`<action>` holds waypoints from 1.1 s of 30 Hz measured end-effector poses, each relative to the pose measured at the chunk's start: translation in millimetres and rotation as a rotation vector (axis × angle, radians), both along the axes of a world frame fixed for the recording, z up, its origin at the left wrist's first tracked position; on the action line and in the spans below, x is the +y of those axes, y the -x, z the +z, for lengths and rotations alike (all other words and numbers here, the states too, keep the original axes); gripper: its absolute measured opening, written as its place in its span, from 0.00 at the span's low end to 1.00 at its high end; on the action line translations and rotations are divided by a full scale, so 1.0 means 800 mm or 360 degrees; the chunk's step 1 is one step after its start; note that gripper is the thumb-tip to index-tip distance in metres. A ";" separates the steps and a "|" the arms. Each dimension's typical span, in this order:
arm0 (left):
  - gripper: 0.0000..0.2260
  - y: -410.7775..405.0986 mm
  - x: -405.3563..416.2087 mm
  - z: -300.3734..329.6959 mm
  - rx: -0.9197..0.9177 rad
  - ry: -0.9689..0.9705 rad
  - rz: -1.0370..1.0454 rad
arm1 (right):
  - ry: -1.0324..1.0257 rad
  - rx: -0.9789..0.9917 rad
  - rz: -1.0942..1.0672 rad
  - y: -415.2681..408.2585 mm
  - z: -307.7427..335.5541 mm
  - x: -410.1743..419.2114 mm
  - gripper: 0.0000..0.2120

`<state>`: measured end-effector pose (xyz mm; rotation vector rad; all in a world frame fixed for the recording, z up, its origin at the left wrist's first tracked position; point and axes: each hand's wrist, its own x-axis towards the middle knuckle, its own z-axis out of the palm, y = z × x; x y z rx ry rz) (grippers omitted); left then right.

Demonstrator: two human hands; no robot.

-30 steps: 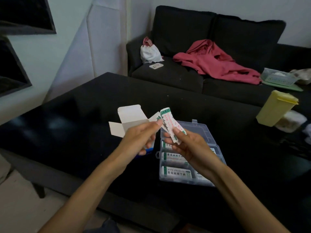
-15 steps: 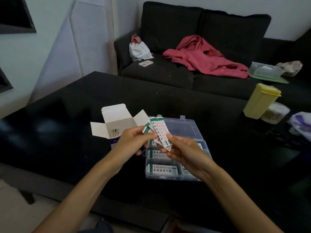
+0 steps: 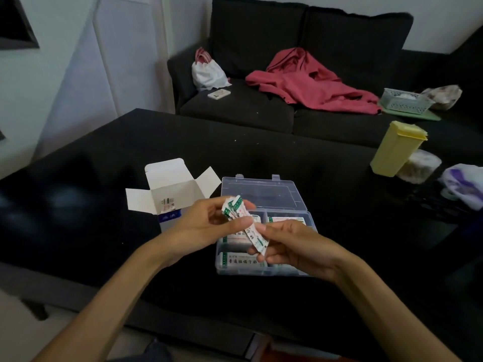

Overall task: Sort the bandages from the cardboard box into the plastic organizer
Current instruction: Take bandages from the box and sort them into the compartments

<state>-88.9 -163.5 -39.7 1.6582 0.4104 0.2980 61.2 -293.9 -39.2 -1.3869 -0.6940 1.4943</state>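
Observation:
Both hands hold a small stack of white bandages with green ends [image 3: 244,226] just above the clear plastic organizer [image 3: 264,189]. My left hand [image 3: 206,226] pinches the stack's upper part between thumb and fingers. My right hand [image 3: 285,244] pinches the lower end of one strip. The organizer lies open on the black table [image 3: 78,205], its lid flat behind it, and its compartments hold more bandages [image 3: 243,261]. The open white cardboard box [image 3: 170,189] sits to the left of the organizer, flaps spread; its inside is not visible.
A yellow lidded container [image 3: 397,148] and a round tub stand at the table's right, beside a purple-white bag [image 3: 465,184]. Behind the table is a dark sofa [image 3: 261,35] with a red garment [image 3: 308,79], a white bag, a remote and a mesh basket.
Both hands have lowered the bandage stack closer to the organizer. The right hand has slid down to the lower end of one strip. The camera view has shifted slightly.

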 end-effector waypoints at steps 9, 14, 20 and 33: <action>0.10 -0.018 0.002 -0.021 -0.0014 -0.0246 0.0191 | -0.0178 -0.0396 -0.0320 -0.004 -0.016 0.007 0.11; 0.06 -0.023 0.007 -0.023 -0.0033 -0.0131 0.0466 | -0.0298 -0.0740 -0.0345 -0.012 -0.016 0.006 0.10; 0.11 -0.030 0.003 -0.025 -0.0009 -0.0182 0.0465 | -0.0468 -0.1482 -0.0231 -0.017 -0.026 0.002 0.28; 0.04 -0.034 0.002 -0.024 0.0027 -0.0045 0.0462 | -0.0593 -0.1321 -0.0186 -0.037 -0.021 -0.007 0.24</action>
